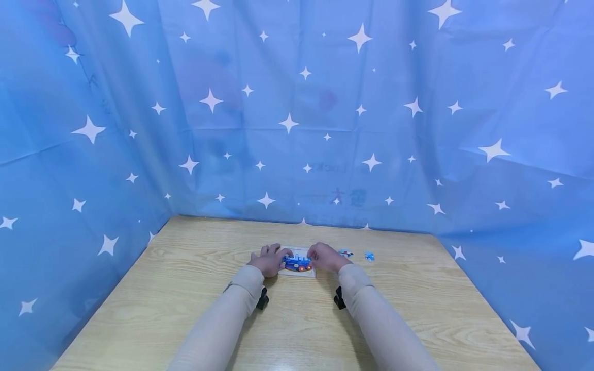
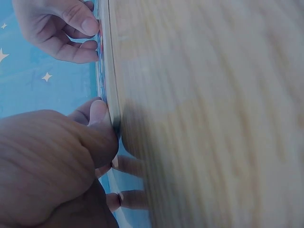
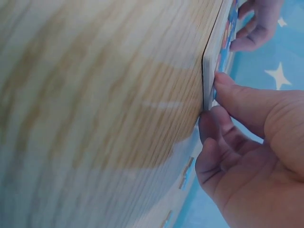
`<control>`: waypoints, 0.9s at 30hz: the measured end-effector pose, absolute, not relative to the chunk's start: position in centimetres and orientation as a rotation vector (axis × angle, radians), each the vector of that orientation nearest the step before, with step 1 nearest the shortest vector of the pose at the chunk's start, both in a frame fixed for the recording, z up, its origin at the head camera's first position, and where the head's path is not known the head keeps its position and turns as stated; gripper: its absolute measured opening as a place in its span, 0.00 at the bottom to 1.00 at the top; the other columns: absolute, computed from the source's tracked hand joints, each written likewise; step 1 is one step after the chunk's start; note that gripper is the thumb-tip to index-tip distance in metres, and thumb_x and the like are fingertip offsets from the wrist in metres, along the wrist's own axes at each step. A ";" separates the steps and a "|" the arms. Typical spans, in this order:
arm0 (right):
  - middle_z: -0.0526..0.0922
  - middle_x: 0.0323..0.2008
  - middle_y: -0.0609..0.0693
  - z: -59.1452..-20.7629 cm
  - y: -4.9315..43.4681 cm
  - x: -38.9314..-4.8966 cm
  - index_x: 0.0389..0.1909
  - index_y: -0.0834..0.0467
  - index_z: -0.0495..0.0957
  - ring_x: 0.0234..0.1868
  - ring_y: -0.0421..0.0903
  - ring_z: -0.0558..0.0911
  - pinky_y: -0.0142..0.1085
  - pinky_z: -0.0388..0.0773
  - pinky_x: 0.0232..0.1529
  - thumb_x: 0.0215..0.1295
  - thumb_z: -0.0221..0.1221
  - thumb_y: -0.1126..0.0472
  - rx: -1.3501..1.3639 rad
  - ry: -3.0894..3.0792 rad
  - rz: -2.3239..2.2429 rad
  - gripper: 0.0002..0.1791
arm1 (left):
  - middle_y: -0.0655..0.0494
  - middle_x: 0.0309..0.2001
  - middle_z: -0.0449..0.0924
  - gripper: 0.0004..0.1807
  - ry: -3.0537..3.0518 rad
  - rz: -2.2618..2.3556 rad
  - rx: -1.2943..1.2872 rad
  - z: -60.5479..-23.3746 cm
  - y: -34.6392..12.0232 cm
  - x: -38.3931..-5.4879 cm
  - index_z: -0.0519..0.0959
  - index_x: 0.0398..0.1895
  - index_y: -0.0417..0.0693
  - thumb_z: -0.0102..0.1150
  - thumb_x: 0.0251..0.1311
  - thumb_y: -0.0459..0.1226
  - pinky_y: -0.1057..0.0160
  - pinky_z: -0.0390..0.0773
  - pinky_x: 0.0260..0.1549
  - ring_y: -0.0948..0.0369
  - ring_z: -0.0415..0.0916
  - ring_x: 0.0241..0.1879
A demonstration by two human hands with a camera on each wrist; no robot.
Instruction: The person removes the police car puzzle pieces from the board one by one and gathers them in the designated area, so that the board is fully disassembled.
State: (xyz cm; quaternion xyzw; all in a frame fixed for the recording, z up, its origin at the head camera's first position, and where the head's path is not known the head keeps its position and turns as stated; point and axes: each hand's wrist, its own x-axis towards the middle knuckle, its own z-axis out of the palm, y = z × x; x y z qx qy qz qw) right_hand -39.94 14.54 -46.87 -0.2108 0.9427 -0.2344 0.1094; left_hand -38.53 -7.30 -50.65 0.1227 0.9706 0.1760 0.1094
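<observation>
The left hand (image 1: 268,260) and right hand (image 1: 326,257) grip opposite side edges of a puzzle board (image 1: 299,273) picturing a blue vehicle, set between them on the desk (image 1: 297,324), with loose puzzle pieces (image 1: 369,256) to the right.

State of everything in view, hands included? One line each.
Puzzle: flat on the table, train picture up; too small and covered to tell if complete.
Loose pieces: on the table, right of the puzzle, apart from it.
Left hand: touching the puzzle's left side; whether it grips is unclear.
Right hand: fingers curled, pinching the puzzle's right edge.
Sleeves: down to the wrists.
Curtain: hanging, creased.
</observation>
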 end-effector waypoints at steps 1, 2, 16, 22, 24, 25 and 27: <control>0.82 0.45 0.52 -46.8 14.5 -39.9 0.48 0.62 0.83 0.50 0.51 0.81 0.47 0.77 0.56 0.68 0.63 0.71 -0.620 2.770 -0.690 0.10 | 0.52 0.80 0.47 0.21 2.852 0.514 0.357 -50.7 -7.3 -38.6 0.67 0.67 0.79 0.48 0.78 0.44 0.26 0.51 0.64 0.42 0.47 0.76; 0.82 0.45 0.52 -46.8 14.5 -39.9 0.48 0.62 0.83 0.50 0.51 0.81 0.47 0.77 0.56 0.68 0.63 0.71 -0.617 2.772 -0.687 0.10 | 0.52 0.80 0.47 0.21 2.852 0.510 0.353 -50.7 -7.3 -38.7 0.67 0.68 0.80 0.48 0.78 0.44 0.27 0.51 0.64 0.42 0.47 0.76; 0.81 0.43 0.51 -46.9 14.1 -40.0 0.45 0.61 0.81 0.48 0.48 0.80 0.45 0.77 0.54 0.69 0.63 0.70 -0.584 2.800 -0.681 0.07 | 0.55 0.80 0.48 0.21 2.880 0.470 0.306 -50.5 -7.1 -38.5 0.67 0.67 0.83 0.50 0.77 0.46 0.28 0.57 0.60 0.43 0.49 0.75; 0.80 0.41 0.51 -46.9 14.0 -39.8 0.44 0.61 0.80 0.47 0.48 0.80 0.45 0.78 0.53 0.68 0.63 0.70 -0.585 2.793 -0.718 0.06 | 0.54 0.80 0.49 0.22 2.883 0.460 0.312 -50.7 -7.1 -38.6 0.67 0.68 0.82 0.50 0.77 0.46 0.29 0.57 0.60 0.43 0.49 0.75; 0.80 0.41 0.51 -46.9 14.0 -39.8 0.43 0.61 0.79 0.46 0.48 0.80 0.45 0.78 0.52 0.68 0.64 0.71 -0.588 2.795 -0.725 0.06 | 0.54 0.80 0.49 0.22 2.883 0.461 0.315 -50.7 -7.1 -38.6 0.67 0.68 0.82 0.51 0.77 0.46 0.29 0.58 0.60 0.43 0.50 0.75; 0.80 0.41 0.51 -46.9 14.0 -39.8 0.43 0.61 0.79 0.46 0.48 0.79 0.45 0.77 0.52 0.68 0.64 0.71 -0.587 2.795 -0.729 0.06 | 0.54 0.80 0.49 0.22 2.881 0.464 0.315 -50.7 -7.2 -38.7 0.67 0.68 0.82 0.51 0.77 0.46 0.29 0.57 0.60 0.43 0.49 0.75; 0.80 0.41 0.51 -46.9 14.0 -39.8 0.43 0.61 0.78 0.46 0.48 0.79 0.45 0.77 0.52 0.67 0.64 0.71 -0.581 2.801 -0.733 0.07 | 0.54 0.80 0.48 0.22 2.875 0.473 0.313 -50.7 -7.2 -38.6 0.68 0.68 0.82 0.51 0.77 0.45 0.28 0.56 0.61 0.43 0.49 0.75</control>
